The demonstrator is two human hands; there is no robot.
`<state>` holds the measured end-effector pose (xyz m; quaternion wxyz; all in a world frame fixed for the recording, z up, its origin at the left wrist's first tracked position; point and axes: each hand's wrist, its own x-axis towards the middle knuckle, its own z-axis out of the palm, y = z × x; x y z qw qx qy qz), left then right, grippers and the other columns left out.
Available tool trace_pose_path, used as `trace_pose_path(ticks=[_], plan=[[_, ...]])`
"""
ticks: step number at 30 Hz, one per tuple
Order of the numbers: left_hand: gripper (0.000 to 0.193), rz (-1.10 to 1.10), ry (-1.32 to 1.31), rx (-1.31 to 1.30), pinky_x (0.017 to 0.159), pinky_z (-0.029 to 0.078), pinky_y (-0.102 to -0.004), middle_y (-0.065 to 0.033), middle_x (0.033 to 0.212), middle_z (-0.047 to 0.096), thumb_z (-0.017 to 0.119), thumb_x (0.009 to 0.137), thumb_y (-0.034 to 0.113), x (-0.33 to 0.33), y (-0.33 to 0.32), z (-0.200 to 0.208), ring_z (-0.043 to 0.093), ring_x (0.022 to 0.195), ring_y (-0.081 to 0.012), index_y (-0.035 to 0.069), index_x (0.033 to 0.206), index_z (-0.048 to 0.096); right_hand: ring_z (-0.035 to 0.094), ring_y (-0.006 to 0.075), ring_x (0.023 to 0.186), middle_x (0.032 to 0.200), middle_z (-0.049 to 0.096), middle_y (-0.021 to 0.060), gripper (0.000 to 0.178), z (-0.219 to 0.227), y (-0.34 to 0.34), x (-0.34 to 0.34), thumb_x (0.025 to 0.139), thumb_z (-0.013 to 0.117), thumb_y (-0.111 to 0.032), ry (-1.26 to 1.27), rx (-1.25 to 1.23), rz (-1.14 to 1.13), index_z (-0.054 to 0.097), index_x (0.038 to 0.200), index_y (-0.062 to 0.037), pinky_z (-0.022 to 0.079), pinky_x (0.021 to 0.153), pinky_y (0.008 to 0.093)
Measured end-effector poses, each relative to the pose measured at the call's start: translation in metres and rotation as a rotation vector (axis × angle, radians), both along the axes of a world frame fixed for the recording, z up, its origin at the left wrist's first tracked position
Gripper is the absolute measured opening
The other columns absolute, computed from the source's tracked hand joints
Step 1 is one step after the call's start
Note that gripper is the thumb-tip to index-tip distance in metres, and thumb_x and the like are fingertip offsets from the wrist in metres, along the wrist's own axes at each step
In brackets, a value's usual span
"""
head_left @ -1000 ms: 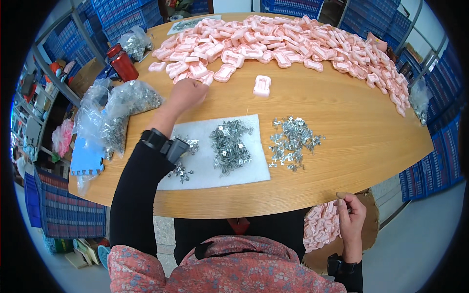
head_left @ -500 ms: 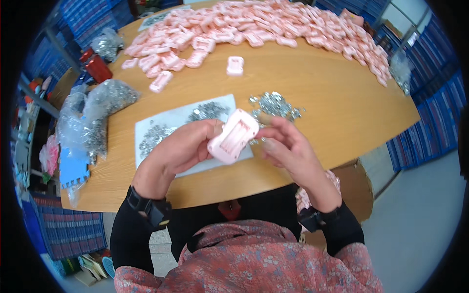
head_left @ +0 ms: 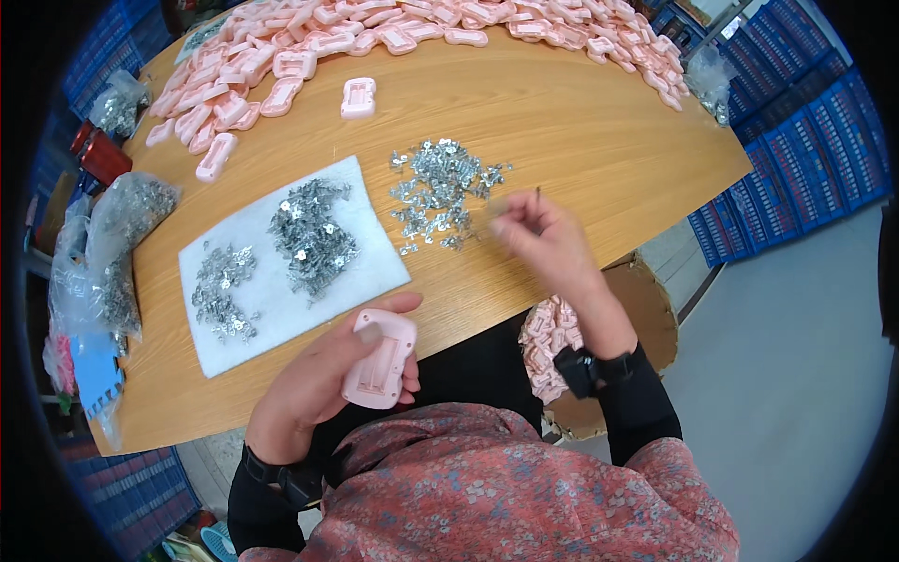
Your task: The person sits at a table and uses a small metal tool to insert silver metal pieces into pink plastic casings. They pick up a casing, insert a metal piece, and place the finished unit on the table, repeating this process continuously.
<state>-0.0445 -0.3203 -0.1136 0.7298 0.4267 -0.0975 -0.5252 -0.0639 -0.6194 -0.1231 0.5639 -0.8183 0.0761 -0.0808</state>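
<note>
My left hand (head_left: 323,375) is closed around a pink plastic casing (head_left: 382,363) near the table's front edge. The casing's recessed compartment faces up, and my thumb lies over its upper part. To the right, my right hand (head_left: 548,239) hovers beside a loose pile of small silvery metal pieces (head_left: 445,178). Its fingers are drawn together in a pinch and slightly blurred. A tiny dark tip shows above them, too small to identify. Two more heaps of metal pieces, a larger one (head_left: 314,234) and a smaller one (head_left: 223,290), lie on a white foam sheet (head_left: 272,351).
A broad heap of pink casings (head_left: 375,28) covers the far table (head_left: 562,122), with a single casing (head_left: 358,97) in front. Bags of metal parts (head_left: 122,234) and a red container (head_left: 101,155) stand left. A cardboard box (head_left: 655,309) of casings sits below the right edge.
My left hand has brought the casing down and left, toward my body. My right hand has left the casing and come beside the metal pile. The whole view has shifted.
</note>
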Motion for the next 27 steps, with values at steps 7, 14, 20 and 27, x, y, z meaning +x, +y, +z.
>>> trace_pose_path(ticks=[7, 14, 20, 27], plan=[[0.069, 0.135, 0.072, 0.020, 0.078, 0.059, -0.0388, -0.0116, 0.096, 0.064, 0.042, 0.101, 0.052, -0.003, -0.004, -0.017, 0.068, 0.088, -0.0244, 0.003, 0.149, 0.036, 0.064, 0.0227, 0.075, 0.086, 0.067, 0.0119, 0.018, -0.018, -0.049, 0.050, 0.085, 0.069, -0.012, -0.015, -0.506, -0.087, 0.067, 0.101, -0.0031, 0.051, 0.070, 0.0329], [0.067, 0.164, 0.087, 0.068, 0.077, 0.059, -0.0386, -0.0105, 0.095, 0.064, 0.043, 0.101, 0.050, -0.006, -0.003, -0.025, 0.067, 0.087, -0.0230, 0.003, 0.149, 0.036, 0.064, 0.0222, 0.073, 0.082, 0.068, 0.0115, 0.015, -0.025, -0.053, 0.060, 0.085, 0.069, -0.013, -0.004, -0.559, -0.089, 0.067, 0.094, -0.0016, 0.051, 0.068, 0.0335], [0.060, 0.171, 0.077, 0.043, 0.077, 0.059, -0.0370, -0.0097, 0.095, 0.064, 0.046, 0.102, 0.042, -0.004, -0.008, -0.024, 0.067, 0.086, -0.0213, 0.003, 0.147, 0.039, 0.055, 0.0090, 0.068, 0.073, 0.062, 0.0026, 0.013, -0.030, -0.062, 0.045, 0.085, 0.068, -0.012, 0.100, -0.234, -0.051, 0.066, 0.091, -0.0004, 0.046, 0.063, 0.0261], [0.051, 0.200, 0.039, 0.050, 0.076, 0.059, -0.0356, -0.0075, 0.094, 0.065, 0.049, 0.102, 0.031, -0.006, -0.009, -0.026, 0.068, 0.085, -0.0192, 0.004, 0.145, 0.043, 0.047, 0.0030, 0.067, 0.073, 0.056, -0.0046, 0.013, -0.012, -0.049, 0.031, 0.089, 0.069, -0.013, 0.192, -0.371, 0.125, 0.064, 0.091, -0.0005, 0.041, 0.060, 0.0223]])
